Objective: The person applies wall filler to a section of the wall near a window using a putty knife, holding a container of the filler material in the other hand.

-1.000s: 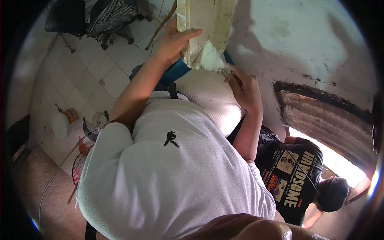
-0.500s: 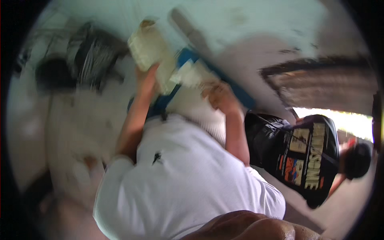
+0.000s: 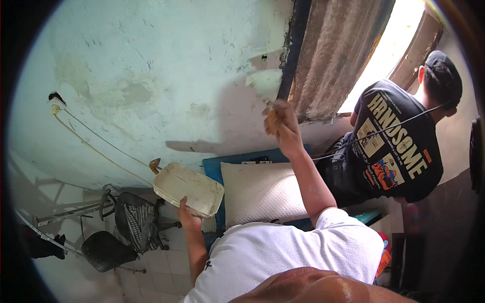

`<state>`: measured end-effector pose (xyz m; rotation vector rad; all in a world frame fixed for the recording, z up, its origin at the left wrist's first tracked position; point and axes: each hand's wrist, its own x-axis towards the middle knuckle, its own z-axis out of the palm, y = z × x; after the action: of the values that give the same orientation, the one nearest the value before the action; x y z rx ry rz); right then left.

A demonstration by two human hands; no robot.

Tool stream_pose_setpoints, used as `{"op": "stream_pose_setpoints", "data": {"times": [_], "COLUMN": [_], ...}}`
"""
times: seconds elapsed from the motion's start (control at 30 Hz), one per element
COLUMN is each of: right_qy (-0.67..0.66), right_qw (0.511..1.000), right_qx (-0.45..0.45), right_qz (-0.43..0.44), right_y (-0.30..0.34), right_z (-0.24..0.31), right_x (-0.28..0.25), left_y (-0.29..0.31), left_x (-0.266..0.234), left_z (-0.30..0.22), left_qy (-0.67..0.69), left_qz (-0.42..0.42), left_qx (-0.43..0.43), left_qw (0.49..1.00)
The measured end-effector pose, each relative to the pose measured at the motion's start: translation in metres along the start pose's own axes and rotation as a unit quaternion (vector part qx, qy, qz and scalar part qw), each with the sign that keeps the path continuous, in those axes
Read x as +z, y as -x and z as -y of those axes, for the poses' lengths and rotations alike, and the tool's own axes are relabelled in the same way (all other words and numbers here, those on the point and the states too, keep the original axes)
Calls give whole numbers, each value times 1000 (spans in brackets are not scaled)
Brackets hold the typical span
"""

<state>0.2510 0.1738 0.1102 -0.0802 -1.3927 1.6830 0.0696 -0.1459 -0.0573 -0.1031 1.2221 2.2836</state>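
My left hand (image 3: 189, 217) grips the side of a shallow, off-white plastic tub (image 3: 188, 189) with rounded corners, its inside smeared with pale residue. Past the tub's far left corner pokes a brownish curved handle (image 3: 155, 165); the rest of that tool is hidden. Raised at the wall, my right hand (image 3: 283, 123) is closed round the yellowish handle of a scraper (image 3: 263, 83), whose broad pale blade appears to lie against the wall beside the window frame. Where blade ends and wall patch begins is hard to tell.
The pale green wall (image 3: 151, 76) is stained and chipped, with a cable (image 3: 96, 149) hanging from a socket. Below stands a white pillow (image 3: 262, 189) on a blue surface. A person in a black shirt (image 3: 394, 146) is close by on the right; black chairs (image 3: 134, 219) stand left.
The view has swung towards the wall and window. My right hand has gone from beside the tub up to the wall with the scraper; my left hand still holds the tub.
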Motion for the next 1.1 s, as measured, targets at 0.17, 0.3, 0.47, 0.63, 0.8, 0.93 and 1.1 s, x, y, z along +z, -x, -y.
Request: {"op": "stream_pose_setpoints", "data": {"times": [0.17, 0.3, 0.47, 0.63, 0.8, 0.93, 1.1], "right_qy": [388, 532, 558, 572, 562, 563, 577], "right_qw": [898, 738, 690, 646, 646, 658, 671], "right_qx": [-197, -404, -447, -490, -501, -484, -455], "right_qz": [-68, -99, -116, -123, -126, -124, -97], "right_y": [-63, -115, -161, -203, -241, -254, -249], "right_z": [-2, -8, -25, -23, -27, -37, -59], "right_x": [-18, -25, -50, -70, -93, -117, -142], "left_y": [-18, -46, -70, -86, -102, -118, -137], "left_x": [-13, -28, -25, -22, -9, -4, 4], "left_z": [15, 24, 35, 52, 62, 77, 98], "left_qy": [9, 10, 9, 4, 17, 1, 34], "left_qz": [5, -3, -29, -10, 0, 15, 5], "left_qx": [2, -5, -18, 9, 5, 6, -14], "left_qw": [1000, 1000, 999, 1000, 1000, 1000, 999]}}
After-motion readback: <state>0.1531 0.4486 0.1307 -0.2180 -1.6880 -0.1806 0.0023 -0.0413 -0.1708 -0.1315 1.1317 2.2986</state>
